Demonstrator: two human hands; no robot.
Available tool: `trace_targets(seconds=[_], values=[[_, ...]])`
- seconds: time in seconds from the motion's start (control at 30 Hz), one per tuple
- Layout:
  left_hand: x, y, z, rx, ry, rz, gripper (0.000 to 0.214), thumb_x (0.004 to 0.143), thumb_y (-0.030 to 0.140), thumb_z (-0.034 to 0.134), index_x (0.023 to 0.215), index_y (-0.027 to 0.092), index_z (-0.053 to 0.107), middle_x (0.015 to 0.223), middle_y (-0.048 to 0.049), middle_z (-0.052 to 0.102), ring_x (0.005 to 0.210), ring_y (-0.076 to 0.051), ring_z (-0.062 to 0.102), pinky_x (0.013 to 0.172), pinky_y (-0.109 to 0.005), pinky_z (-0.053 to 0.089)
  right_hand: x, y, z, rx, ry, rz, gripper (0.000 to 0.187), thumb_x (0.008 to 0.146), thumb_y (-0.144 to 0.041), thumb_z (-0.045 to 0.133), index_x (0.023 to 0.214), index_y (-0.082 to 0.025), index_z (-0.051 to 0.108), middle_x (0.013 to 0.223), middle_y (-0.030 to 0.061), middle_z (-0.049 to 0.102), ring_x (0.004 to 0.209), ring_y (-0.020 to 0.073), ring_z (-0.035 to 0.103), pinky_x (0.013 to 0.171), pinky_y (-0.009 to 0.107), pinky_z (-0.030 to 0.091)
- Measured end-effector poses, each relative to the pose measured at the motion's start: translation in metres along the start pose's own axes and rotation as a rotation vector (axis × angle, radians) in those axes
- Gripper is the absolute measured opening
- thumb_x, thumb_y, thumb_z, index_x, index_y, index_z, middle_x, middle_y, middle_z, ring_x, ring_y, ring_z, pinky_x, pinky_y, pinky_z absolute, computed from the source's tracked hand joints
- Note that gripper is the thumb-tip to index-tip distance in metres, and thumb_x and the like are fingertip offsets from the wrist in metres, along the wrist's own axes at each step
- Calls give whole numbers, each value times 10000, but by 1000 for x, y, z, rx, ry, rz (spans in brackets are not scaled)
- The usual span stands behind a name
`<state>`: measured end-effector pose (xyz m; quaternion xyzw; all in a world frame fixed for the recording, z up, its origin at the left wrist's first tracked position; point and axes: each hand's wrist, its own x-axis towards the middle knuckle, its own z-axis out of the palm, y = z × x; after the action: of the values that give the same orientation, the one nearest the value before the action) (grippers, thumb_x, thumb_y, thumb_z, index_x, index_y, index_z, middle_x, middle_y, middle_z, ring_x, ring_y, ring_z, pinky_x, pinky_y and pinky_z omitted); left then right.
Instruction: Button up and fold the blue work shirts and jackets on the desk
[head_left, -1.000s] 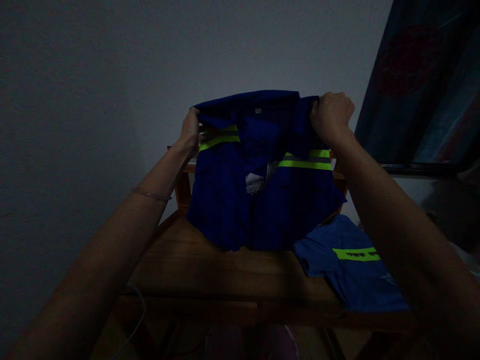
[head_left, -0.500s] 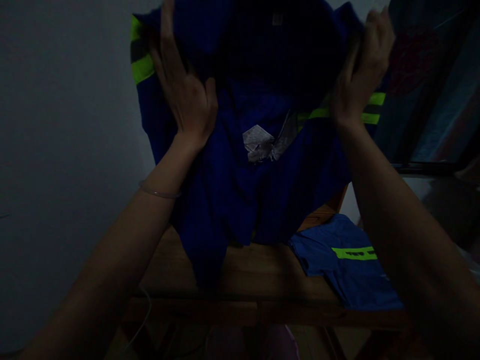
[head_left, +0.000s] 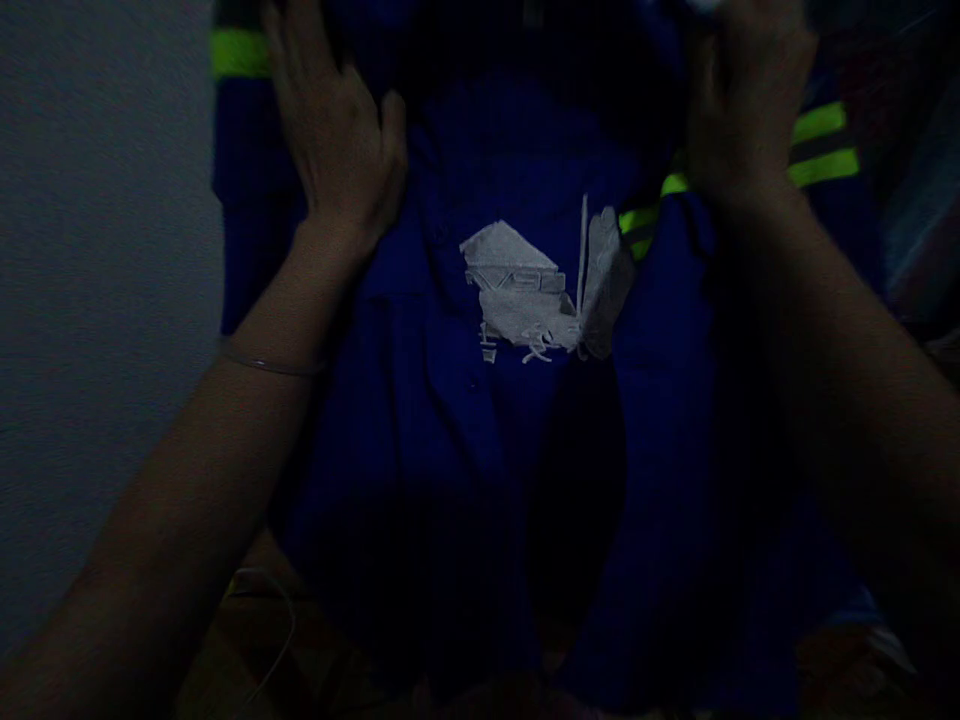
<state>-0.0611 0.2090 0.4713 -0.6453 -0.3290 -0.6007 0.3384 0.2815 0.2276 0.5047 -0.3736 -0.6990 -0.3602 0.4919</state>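
Observation:
A dark blue work jacket (head_left: 442, 430) hangs open in front of me and fills the middle of the head view. Yellow-green bands cross its sleeves, and a pale grey print (head_left: 517, 290) shows inside on the back panel. My left hand (head_left: 341, 140) grips the jacket near its left shoulder, thumb toward the middle, with the fingertips cut off or hidden at the top. On the other side my right hand (head_left: 750, 110) is closed on the cloth by the right shoulder. The jacket's collar runs out of view above.
A plain grey wall (head_left: 105, 200) stands on the left. A thin white cable (head_left: 291, 620) hangs at the lower left. The wooden table is mostly hidden behind the jacket. Part of a lighter blue garment (head_left: 859, 608) shows at the lower right. The scene is very dark.
The jacket has come closer and hangs lower, now covering most of the table and the folded garment. Both hands have moved slightly apart, still on the jacket, and its print shows more fully.

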Motion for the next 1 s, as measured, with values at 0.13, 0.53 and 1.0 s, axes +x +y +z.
trace_targets(seconds=[0.13,0.53,1.0], values=[[-96,-15,38,-31,-155,-66,509,823,203,512,1318,133,414,1457,-60,292,1386,-248,151,1172,-431,52,-97,4,86,-29,-110,27,315,972,-247,329,1033,-70,583,1133,173,530,1136,211,388,980,342,283],[-415,-56,130,88,-1161,-666,608,823,585,459,1211,118,492,1502,-166,108,1250,-287,416,1022,-324,337,-367,-13,230,160,-886,351,599,871,-240,437,1436,-179,248,1404,117,350,1297,229,319,1043,365,307],[-457,-22,137,328,-1319,-803,381,808,408,479,986,112,641,1056,-188,633,998,-321,599,817,-368,460,-446,-81,200,-62,-1217,676,532,795,-618,466,896,-131,656,990,193,642,946,334,615,761,404,462]])
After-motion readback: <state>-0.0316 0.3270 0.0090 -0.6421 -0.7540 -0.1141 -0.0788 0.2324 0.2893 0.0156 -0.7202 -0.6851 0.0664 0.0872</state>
